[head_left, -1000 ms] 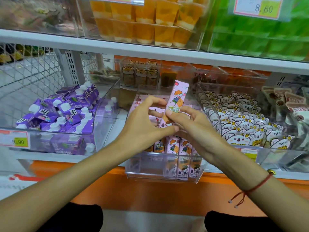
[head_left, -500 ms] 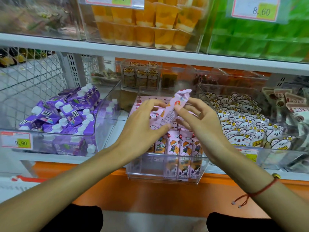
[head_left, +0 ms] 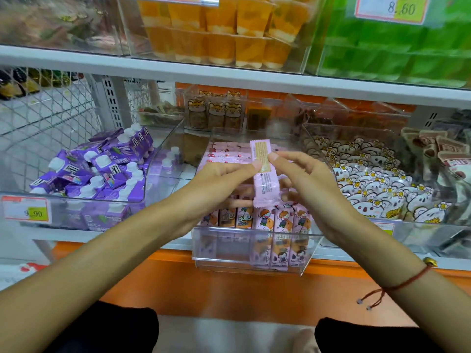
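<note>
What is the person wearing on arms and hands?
Both forearms are bare, with no sleeves, gloves or rings showing on the left hand or right hand. The right wrist carries a red string bracelet with a gold bead and two loose ends.

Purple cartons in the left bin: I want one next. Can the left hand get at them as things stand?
Probably, once freed: the left hand pinches the pink packet with the right hand, but the purple cartons lie uncovered in their open-topped clear bin beside it.

Pkt (head_left: pixel 265 186) over bin (head_left: pixel 229 249), cartons (head_left: pixel 102 164) left
</note>
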The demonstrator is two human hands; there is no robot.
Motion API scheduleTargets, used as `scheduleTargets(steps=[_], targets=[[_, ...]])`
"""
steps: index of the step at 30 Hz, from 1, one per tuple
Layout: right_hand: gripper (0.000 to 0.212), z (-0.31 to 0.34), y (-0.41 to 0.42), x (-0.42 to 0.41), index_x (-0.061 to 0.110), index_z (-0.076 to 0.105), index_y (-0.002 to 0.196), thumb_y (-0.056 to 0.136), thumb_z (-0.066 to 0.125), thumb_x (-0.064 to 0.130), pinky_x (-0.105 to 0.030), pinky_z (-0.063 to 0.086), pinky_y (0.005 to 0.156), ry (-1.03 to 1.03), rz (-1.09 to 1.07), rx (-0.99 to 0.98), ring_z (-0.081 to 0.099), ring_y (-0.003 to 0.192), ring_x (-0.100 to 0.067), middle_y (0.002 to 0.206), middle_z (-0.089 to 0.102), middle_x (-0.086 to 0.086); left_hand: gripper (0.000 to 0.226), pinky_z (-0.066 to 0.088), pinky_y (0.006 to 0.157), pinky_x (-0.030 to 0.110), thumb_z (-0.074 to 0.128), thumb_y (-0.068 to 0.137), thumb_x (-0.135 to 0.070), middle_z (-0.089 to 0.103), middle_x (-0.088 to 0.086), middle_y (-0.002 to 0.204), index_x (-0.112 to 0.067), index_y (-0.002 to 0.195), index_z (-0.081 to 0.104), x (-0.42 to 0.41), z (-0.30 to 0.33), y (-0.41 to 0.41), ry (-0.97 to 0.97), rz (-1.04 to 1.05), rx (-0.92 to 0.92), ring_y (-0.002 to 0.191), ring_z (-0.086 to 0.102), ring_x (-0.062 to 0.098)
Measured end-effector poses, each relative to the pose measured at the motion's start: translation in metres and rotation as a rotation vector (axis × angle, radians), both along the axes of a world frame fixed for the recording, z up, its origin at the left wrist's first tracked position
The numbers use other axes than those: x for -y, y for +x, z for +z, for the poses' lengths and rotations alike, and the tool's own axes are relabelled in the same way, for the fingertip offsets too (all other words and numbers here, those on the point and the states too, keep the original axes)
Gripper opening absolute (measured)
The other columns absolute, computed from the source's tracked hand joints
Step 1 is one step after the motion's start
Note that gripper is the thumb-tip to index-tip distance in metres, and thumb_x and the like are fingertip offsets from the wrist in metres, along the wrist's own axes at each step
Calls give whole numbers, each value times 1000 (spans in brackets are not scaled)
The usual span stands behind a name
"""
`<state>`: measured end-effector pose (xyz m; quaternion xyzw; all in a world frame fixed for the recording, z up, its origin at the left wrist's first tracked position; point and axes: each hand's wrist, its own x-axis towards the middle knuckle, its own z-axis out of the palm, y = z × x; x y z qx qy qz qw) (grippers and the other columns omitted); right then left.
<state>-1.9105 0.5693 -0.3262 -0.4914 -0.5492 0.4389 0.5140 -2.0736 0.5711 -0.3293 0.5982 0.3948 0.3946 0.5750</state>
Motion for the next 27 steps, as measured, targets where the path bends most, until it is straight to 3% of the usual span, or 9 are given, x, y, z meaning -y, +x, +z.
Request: scheduleTargets(steps=[3, 5, 8, 10, 14, 19, 22, 25, 27], targets=[[31, -1, -1, 0, 14, 61, 116, 89, 63, 30, -15, 46, 48, -26, 17, -10, 56, 52, -3, 72, 65, 1, 29, 54, 64, 14, 53, 96, -33, 76, -3, 96, -14, 111, 68, 0, 0, 0, -40, -5, 2, 85, 71, 3], [32, -1, -1, 0, 17, 59, 121, 91, 62, 28, -16, 50, 53, -13, 33, 3, 61, 61, -7, 84, 67, -5, 26, 56, 69, 17, 56, 94, -32, 75, -4, 99, -19, 114, 67, -2, -2, -1, -24, 3, -19, 91, 71, 5], [36, -1, 2, -2, 30, 54, 128, 93, 58, 26, -29, 53, 85, 41, 68, 70, 66, 98, -14, 112, 66, 0, 21, 56, 74, 16, 60, 92, -28, 75, -8, 100, -33, 113, 62, -3, -3, -2, 73, 48, -68, 95, 69, 3], [39, 0, 3, -2, 33, 52, 130, 93, 59, 24, -34, 47, 96, 107, 94, 68, 62, 108, -12, 118, 64, 3, 32, 53, 76, 11, 62, 91, -19, 73, -10, 103, -29, 122, 56, -2, -2, -3, 210, 70, -108, 95, 68, 0], [39, 1, 4, 3, 29, 57, 122, 89, 64, 9, -18, 49, 86, 300, 187, 73, 62, 107, -6, 115, 66, 7, 40, 49, 91, 16, 67, 85, 0, 66, 0, 116, -19, 118, 53, -2, 1, -7, 426, 137, -136, 105, 64, 4], [39, -1, 4, 4, 29, 59, 114, 87, 64, 1, -25, 49, 95, 376, 245, 99, 58, 116, -9, 118, 65, 5, 43, 46, 102, 26, 70, 81, 4, 65, 4, 118, -16, 116, 54, -3, -1, -10, 438, 168, -143, 112, 61, 7], [45, 1, 3, 5, 31, 56, 123, 86, 67, 8, -26, 48, 95, 368, 241, 113, 58, 116, -7, 120, 64, 8, 43, 49, 98, 22, 70, 81, 3, 64, 4, 118, -15, 116, 54, -3, -1, -10, 431, 179, -111, 110, 62, 7], [66, 0, 3, 6, 36, 42, 136, 80, 73, 21, -27, 46, 97, 332, 214, 178, 55, 117, -1, 126, 58, 13, 44, 52, 83, 16, 71, 82, -3, 65, -1, 116, -14, 119, 51, -3, 2, -8, 403, 246, -21, 100, 67, 4], [69, -2, -1, 8, 35, 40, 136, 79, 75, 21, -20, 47, 92, 334, 203, 227, 53, 113, 4, 124, 55, 15, 44, 56, 78, 19, 72, 81, -9, 66, -1, 112, -13, 120, 50, -3, 4, -6, 356, 305, 41, 94, 69, 5]])
